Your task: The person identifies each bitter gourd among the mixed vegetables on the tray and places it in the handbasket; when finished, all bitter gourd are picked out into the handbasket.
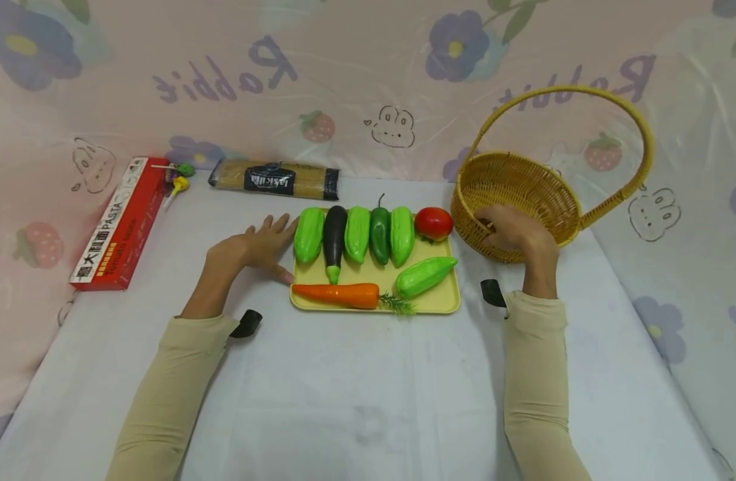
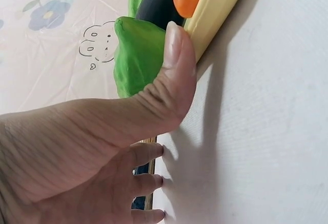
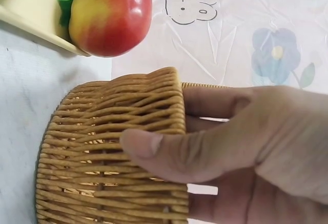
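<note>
My left hand [image 1: 256, 250] is at the left edge of the yellow tray [image 1: 368, 272], fingers spread and fingertips down on the table. In the left wrist view its thumb [image 2: 177, 75] lies by the tray's edge. My right hand [image 1: 515, 230] grips the near-left rim of the wicker basket [image 1: 506, 170], thumb outside and fingers inside. On the tray lie several ridged light-green fruits [image 1: 309, 235], an eggplant [image 1: 334, 234], a dark green pepper [image 1: 380, 235], a carrot [image 1: 338, 294] and a red-and-yellow apple-like fruit [image 3: 110, 16].
A red pasta box [image 1: 112, 227] stands at the far left, with lollipops [image 1: 178, 184] beside it. Behind the tray lies a pasta packet [image 1: 274, 179]. The basket's tall handle [image 1: 647, 140] arches up at the right. A printed plastic sheet [image 1: 356, 80] hangs behind.
</note>
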### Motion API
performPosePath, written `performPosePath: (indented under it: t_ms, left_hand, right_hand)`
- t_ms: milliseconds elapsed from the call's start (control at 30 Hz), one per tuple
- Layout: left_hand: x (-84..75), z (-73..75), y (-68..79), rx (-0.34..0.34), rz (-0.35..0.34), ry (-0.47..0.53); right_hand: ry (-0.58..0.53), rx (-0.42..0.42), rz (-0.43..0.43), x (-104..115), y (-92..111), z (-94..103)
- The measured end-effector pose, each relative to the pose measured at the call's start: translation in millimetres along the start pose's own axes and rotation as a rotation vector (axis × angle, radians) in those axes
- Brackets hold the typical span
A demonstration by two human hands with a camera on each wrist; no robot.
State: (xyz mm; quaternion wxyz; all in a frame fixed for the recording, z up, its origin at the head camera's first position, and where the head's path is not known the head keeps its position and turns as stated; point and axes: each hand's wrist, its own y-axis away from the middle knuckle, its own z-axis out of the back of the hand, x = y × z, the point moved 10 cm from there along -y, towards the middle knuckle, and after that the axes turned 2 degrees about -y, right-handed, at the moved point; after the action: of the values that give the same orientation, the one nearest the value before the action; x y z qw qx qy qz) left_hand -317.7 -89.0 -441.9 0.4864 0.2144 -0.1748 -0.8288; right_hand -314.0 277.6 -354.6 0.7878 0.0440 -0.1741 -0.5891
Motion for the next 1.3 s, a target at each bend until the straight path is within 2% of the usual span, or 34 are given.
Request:
performPosePath:
  t_ms: [200, 333, 467, 667, 800, 967, 1167, 1300]
  left_hand:
    - [1.1, -0.7, 0.2, 0.0, -0.001, 0.006]
    - [1.2, -1.1, 0.4, 0.006, 0.005, 0.004]
    - [1.7, -1.4, 0.1, 0.005, 0.004, 0.01]
    - [2.1, -1.2, 0.6, 0.006, 0.007, 0.017]
    - [3.1, -1.4, 0.8, 0.01, 0.018, 0.017]
    - [2.6, -0.9, 0.4, 0.012, 0.017, 0.022]
    - [1.4, 0.6, 0.3, 0.004, -0.005, 0.018]
    - [1.8, -0.1, 0.2, 0.002, -0.007, 0.017]
  right_hand:
    - [-0.031, 0.038, 0.002, 1.6, 0.3, -2.2]
    - [-0.06, 0.067, -0.039, 1.9, 3.9, -0.9]
    - [-0.082, 0.055, -0.056, 7.5, 9.2, 6.4]
    - [-0.043, -0.092, 0.103, 36.1, 11.7, 28.6]
    - [-0.086, -0.121, 0.212, 58.4, 14.8, 32.2]
    - [-0.115, -0.024, 0.291, 82.0, 12.6, 17.1]
    - [-0.167, 0.161, 0.299, 97.7, 6.9, -10.9]
    - [-0.162, 0.278, 0.29, 104.0, 3.5, -26.9]
